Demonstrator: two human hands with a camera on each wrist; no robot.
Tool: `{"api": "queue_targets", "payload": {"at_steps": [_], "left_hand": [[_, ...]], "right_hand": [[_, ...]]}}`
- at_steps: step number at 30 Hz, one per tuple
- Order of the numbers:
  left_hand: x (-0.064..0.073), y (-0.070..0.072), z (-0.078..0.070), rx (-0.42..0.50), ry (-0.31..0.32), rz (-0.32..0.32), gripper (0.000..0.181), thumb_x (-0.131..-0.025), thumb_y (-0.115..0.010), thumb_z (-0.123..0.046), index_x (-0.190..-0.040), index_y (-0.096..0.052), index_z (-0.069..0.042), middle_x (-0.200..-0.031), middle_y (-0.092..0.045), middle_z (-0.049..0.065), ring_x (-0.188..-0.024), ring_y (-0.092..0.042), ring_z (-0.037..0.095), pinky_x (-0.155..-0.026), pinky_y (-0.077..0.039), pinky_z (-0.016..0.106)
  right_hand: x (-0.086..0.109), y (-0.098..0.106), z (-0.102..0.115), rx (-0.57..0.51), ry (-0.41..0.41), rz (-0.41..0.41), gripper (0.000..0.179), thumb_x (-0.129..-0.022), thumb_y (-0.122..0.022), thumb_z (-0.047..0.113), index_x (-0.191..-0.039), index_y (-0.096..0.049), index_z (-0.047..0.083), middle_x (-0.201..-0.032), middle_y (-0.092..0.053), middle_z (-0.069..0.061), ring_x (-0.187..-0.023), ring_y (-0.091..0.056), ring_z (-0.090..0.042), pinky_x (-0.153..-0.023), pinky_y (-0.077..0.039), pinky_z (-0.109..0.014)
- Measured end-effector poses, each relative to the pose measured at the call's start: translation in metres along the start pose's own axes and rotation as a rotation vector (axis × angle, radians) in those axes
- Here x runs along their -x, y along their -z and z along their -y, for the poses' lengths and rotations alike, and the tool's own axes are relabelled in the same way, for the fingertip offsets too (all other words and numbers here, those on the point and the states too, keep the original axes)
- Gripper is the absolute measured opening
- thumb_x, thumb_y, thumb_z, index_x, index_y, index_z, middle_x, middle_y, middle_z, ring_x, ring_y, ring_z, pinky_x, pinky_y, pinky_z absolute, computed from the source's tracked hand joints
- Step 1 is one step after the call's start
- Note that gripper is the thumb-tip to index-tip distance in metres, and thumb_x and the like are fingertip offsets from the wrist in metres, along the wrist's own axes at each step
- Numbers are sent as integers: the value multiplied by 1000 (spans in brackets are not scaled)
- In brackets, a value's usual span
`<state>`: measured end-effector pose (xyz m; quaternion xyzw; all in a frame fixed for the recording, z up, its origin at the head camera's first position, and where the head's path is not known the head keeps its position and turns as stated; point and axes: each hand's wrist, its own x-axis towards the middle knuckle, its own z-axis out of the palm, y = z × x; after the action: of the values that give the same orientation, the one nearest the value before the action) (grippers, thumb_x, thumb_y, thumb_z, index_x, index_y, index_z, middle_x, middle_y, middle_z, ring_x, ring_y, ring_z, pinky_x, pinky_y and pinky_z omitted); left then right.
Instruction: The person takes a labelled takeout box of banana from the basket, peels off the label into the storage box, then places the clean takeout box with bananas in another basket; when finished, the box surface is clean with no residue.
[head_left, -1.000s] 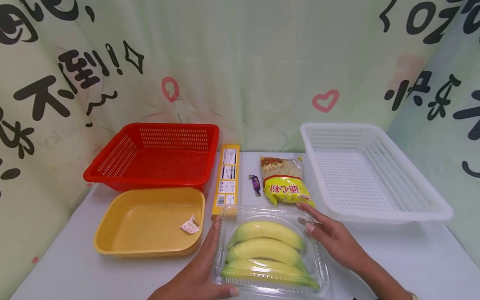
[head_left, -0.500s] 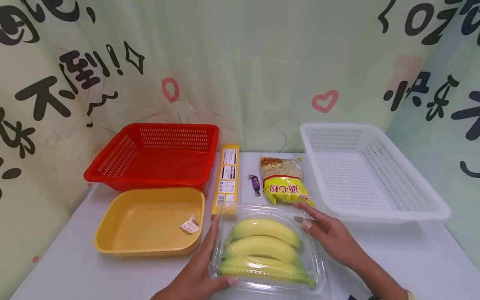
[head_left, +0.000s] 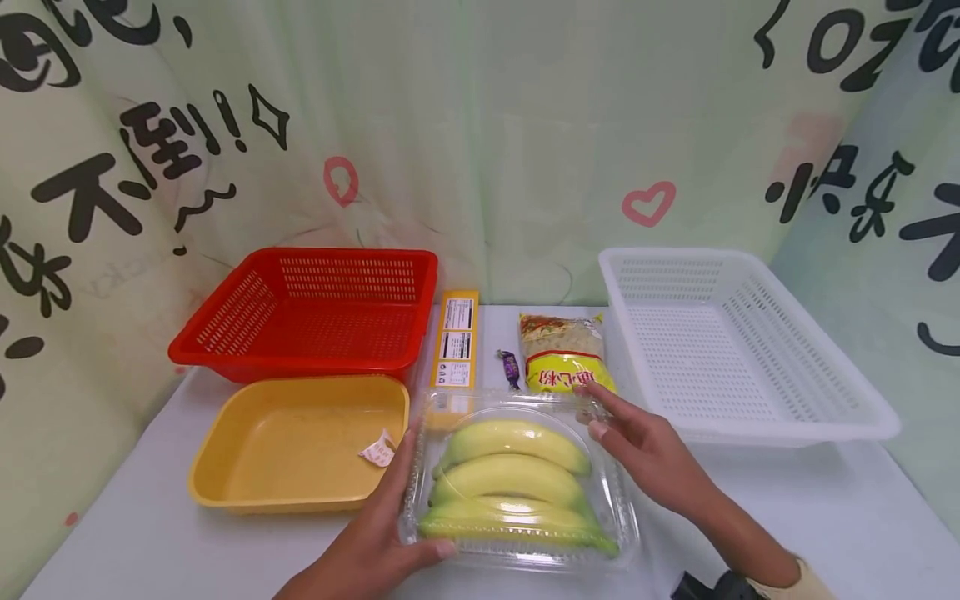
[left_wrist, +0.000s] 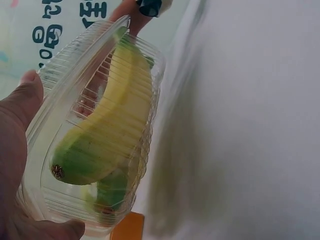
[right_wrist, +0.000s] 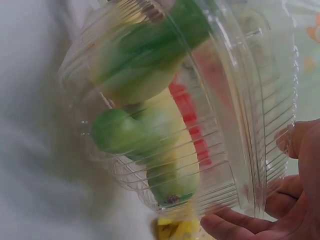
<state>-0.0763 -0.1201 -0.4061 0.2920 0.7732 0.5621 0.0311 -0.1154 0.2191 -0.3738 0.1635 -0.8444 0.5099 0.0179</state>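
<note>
A clear plastic clamshell box (head_left: 627, 533) with three yellow-green bananas (head_left: 513, 479) lies level between both hands in the head view. My left hand (head_left: 375, 525) grips its left side, thumb along the near edge. On the far right corner, my right hand (head_left: 656, 454) holds the box between thumb and fingers. Both wrist views show the box raised: a shadow falls on the white table below it in the left wrist view, where the left hand (left_wrist: 15, 145) spreads round one end. In the right wrist view the right hand (right_wrist: 295, 200) clasps the opposite end.
A yellow tray (head_left: 225, 492) with a small wrapped packet (head_left: 378, 450) stands left, before a red basket (head_left: 300, 362). Beyond the box lie an upright-facing yellow carton (head_left: 456, 342), a purple-wrapped candy (head_left: 510, 368) and a pasta bag (head_left: 566, 350). A white basket (head_left: 757, 425) stands right.
The banana box has shifted left and farther from the body, with both hands on it. It now overlaps more of the yellow carton and the pasta bag's lower edge in the head view.
</note>
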Motion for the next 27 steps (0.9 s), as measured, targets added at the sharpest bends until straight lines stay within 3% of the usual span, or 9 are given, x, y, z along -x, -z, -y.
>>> {"api": "queue_targets", "payload": {"at_steps": [4, 8, 10, 13, 17, 20, 24, 27], "left_hand": [[-5, 7, -5, -23, -19, -12, 119, -77, -84, -20, -157, 3, -18, -163, -2, 0, -146, -11, 21, -110, -14, 15], [-14, 17, -11, -45, -81, -25, 119, -75, -85, -19, -157, 2, -16, -163, -3, 3, -145, -14, 24, -110, -19, 18], [-17, 23, -13, -79, -96, -29, 120, -74, -85, -18, -157, 1, -16, -163, -3, 4, -145, -14, 26, -111, -22, 25], [-24, 32, -17, -141, -67, -30, 120, -74, -86, -19, -158, 1, -18, -163, -4, 2, -144, -16, 29, -111, -25, 39], [-34, 44, -22, -129, -67, -10, 119, -75, -85, -18, -158, 1, -22, -163, -3, -2, -145, -15, 26, -112, -25, 42], [-40, 54, -23, -103, -31, -7, 115, -78, -83, -22, -158, -1, -26, -163, -9, 0, -144, -20, 27, -111, -29, 39], [-42, 69, -23, -105, 100, -31, 104, -82, -79, -30, -156, -6, -37, -158, -25, 6, -133, -39, 34, -98, -46, 38], [-41, 80, -21, -91, 152, -41, 99, -85, -77, -30, -156, -8, -38, -155, -30, 11, -127, -45, 38, -89, -52, 35]], "right_hand": [[-7, 4, 8, 19, 16, 4, 53, -101, -54, 20, -149, -38, 5, -145, -48, -8, -129, -46, -28, -92, -44, -19], [-16, 10, 16, 32, 5, 11, 55, -101, -55, 22, -149, -37, 4, -146, -46, -10, -127, -48, -30, -90, -45, -18], [-21, 11, 20, 30, 9, 15, 55, -101, -55, 22, -149, -37, 5, -147, -45, -10, -127, -48, -31, -89, -46, -18], [-28, 12, 24, 34, 21, 16, 54, -101, -56, 22, -149, -38, 6, -146, -46, -9, -127, -50, -31, -89, -47, -19], [-38, 13, 34, 41, 2, 17, 54, -101, -56, 22, -150, -38, 8, -146, -46, -9, -128, -49, -32, -90, -48, -21], [-45, 13, 42, 46, -30, 23, 55, -100, -56, 23, -150, -37, 10, -149, -43, -10, -129, -48, -32, -89, -49, -25], [-55, 14, 52, 55, -49, 40, 57, -100, -56, 26, -151, -36, 11, -148, -43, -14, -122, -53, -32, -84, -53, -27], [-63, 13, 56, 58, -30, 66, 60, -101, -55, 30, -152, -32, 10, -148, -43, -13, -123, -53, -31, -86, -53, -31]]}}
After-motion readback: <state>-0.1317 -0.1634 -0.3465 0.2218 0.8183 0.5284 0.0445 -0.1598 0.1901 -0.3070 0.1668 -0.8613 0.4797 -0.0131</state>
